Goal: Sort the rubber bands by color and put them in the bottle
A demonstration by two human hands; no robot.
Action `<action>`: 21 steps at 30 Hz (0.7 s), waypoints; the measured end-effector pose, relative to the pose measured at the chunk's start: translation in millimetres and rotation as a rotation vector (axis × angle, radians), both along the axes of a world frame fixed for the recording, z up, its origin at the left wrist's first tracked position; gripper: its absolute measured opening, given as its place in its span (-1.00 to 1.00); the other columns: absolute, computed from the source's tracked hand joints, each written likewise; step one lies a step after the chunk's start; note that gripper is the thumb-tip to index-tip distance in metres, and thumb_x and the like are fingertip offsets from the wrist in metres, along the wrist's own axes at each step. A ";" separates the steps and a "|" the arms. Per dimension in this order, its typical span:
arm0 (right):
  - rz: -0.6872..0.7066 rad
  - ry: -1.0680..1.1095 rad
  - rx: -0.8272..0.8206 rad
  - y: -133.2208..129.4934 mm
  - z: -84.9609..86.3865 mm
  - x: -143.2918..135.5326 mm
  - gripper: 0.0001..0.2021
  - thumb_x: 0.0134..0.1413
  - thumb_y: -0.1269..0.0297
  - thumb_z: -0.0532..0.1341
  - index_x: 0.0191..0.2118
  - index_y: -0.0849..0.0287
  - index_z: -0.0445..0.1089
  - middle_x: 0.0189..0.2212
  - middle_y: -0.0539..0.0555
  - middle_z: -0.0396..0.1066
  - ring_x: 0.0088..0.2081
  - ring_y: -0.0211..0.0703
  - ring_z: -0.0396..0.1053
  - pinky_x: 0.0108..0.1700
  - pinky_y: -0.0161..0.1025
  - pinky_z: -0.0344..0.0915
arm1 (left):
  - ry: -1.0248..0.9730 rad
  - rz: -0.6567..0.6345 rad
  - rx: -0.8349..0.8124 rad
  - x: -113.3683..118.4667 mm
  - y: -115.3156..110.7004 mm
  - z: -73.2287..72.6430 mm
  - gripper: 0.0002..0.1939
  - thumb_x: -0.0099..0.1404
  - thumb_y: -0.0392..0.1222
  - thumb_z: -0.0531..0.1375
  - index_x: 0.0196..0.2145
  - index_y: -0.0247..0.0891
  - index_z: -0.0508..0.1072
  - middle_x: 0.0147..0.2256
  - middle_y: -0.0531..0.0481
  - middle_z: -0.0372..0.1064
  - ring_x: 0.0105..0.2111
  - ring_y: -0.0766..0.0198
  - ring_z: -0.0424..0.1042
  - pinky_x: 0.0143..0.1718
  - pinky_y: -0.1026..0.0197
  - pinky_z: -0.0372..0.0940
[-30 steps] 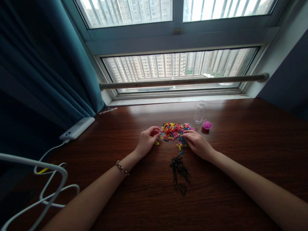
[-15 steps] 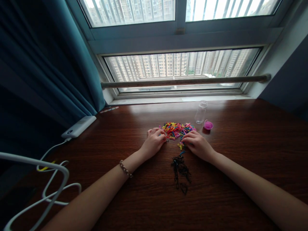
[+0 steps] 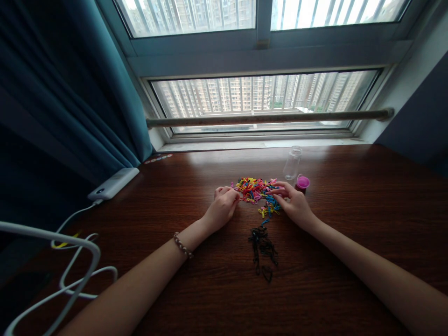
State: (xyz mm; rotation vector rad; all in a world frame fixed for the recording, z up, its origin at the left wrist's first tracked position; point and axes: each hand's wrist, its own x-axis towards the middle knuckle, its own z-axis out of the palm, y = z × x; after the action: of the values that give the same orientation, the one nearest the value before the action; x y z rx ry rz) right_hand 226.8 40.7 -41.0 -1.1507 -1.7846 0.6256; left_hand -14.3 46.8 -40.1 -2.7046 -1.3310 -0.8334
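Note:
A pile of small coloured rubber bands (image 3: 252,189) lies on the brown wooden table (image 3: 196,289). At its left edge is my left hand (image 3: 224,204), fingers curled together; what they hold, if anything, is hidden. My right hand (image 3: 292,203) reaches over the pile's right side with its thumb and fingers apart, and I see nothing held. Blue bands (image 3: 272,205) and a few yellow bands (image 3: 262,212) lie just below that hand. Closer to me sits a separate loose heap of black rubber bands (image 3: 263,247).
Behind my right hand stand a clear bottle (image 3: 292,163) and a small pink cup-shaped piece (image 3: 303,182). A white power bank (image 3: 114,183) with a white cable (image 3: 70,220) lies at the left, beside the blue curtain (image 3: 115,102). A rail (image 3: 266,120) crosses the window.
My right hand has shifted slightly right and up, and its fingers have spread, uncovering more blue bands. My left hand has barely moved, its fingers drawn in a little.

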 end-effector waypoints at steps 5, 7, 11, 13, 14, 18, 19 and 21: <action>0.079 -0.283 0.138 -6.0 3.0 -3.9 -0.61 -0.06 0.42 0.18 -0.04 0.11 0.22 -0.36 0.03 0.45 -0.20 -0.09 0.33 -0.13 -0.13 0.24 | -0.014 -0.007 0.025 -0.4 -0.8 1.2 -0.88 0.23 -0.35 -0.02 -0.37 -0.27 0.29 -0.37 -0.02 0.32 -0.24 0.23 0.23 -0.08 0.11 0.02; 0.105 -0.359 0.160 -7.9 3.1 -4.6 -0.62 -0.06 0.44 0.17 -0.05 0.11 0.26 -0.38 0.03 0.44 -0.23 -0.10 0.31 -0.15 -0.15 0.25 | -0.025 -0.021 0.040 0.3 -1.5 2.4 -0.88 0.24 -0.34 -0.02 -0.36 -0.27 0.30 -0.36 -0.02 0.33 -0.23 0.23 0.23 -0.07 0.10 0.02; 0.121 -0.369 0.173 -7.8 1.7 -3.7 -0.68 -0.04 0.47 0.14 -0.10 0.11 0.32 -0.41 0.03 0.42 -0.27 -0.12 0.29 -0.19 -0.18 0.25 | -0.046 -0.097 0.042 7.2 -9.4 6.9 -0.89 0.24 -0.30 0.00 -0.34 -0.26 0.32 -0.35 -0.02 0.35 -0.23 0.25 0.24 -0.08 0.11 0.04; 0.106 -0.324 0.168 -6.2 1.3 -2.3 -0.71 -0.03 0.46 0.13 -0.13 0.12 0.33 -0.41 0.03 0.41 -0.28 -0.13 0.29 -0.20 -0.18 0.25 | -0.046 -0.173 0.026 13.9 -18.2 9.8 -0.88 0.25 -0.29 0.01 -0.32 -0.26 0.33 -0.34 -0.02 0.36 -0.22 0.25 0.24 -0.09 0.13 0.05; 0.095 -0.293 0.166 -5.2 1.3 -1.6 -0.74 -0.02 0.45 0.13 -0.15 0.13 0.35 -0.40 0.03 0.41 -0.29 -0.13 0.29 -0.20 -0.18 0.25 | -0.038 -0.221 0.016 17.7 -23.4 11.1 -0.87 0.25 -0.29 0.01 -0.30 -0.25 0.33 -0.33 -0.03 0.36 -0.21 0.25 0.24 -0.09 0.14 0.05; 0.077 -0.196 0.158 -2.1 2.6 0.3 -0.84 0.01 0.42 0.10 -0.31 0.15 0.40 -0.38 0.05 0.41 -0.29 -0.14 0.32 -0.19 -0.18 0.25 | 0.057 -0.412 -0.009 30.4 -42.1 15.8 -0.85 0.25 -0.27 0.01 -0.31 -0.21 0.37 -0.33 -0.01 0.37 -0.20 0.26 0.25 -0.06 0.14 0.03; 0.073 -0.184 0.146 -1.7 2.9 0.6 -0.85 0.01 0.41 0.09 -0.34 0.15 0.40 -0.39 0.05 0.42 -0.29 -0.15 0.33 -0.19 -0.19 0.25 | 0.076 -0.442 -0.015 32.1 -44.9 16.8 -0.85 0.25 -0.26 0.01 -0.32 -0.20 0.38 -0.33 -0.01 0.37 -0.21 0.27 0.26 -0.06 0.14 0.03; 0.054 -0.170 0.114 -1.2 2.8 0.9 -0.86 0.00 0.41 0.10 -0.37 0.16 0.41 -0.40 0.05 0.42 -0.30 -0.15 0.34 -0.21 -0.21 0.26 | 0.097 -0.484 -0.038 33.8 -48.1 18.5 -0.85 0.25 -0.26 0.01 -0.34 -0.20 0.38 -0.35 0.00 0.38 -0.23 0.28 0.26 -0.06 0.14 0.02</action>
State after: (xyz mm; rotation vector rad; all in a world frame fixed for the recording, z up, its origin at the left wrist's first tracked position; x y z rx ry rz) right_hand 227.7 39.5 -38.1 -1.1090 -1.9742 0.4621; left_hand 19.5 -1.3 -21.5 -3.0992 -0.6837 -0.6851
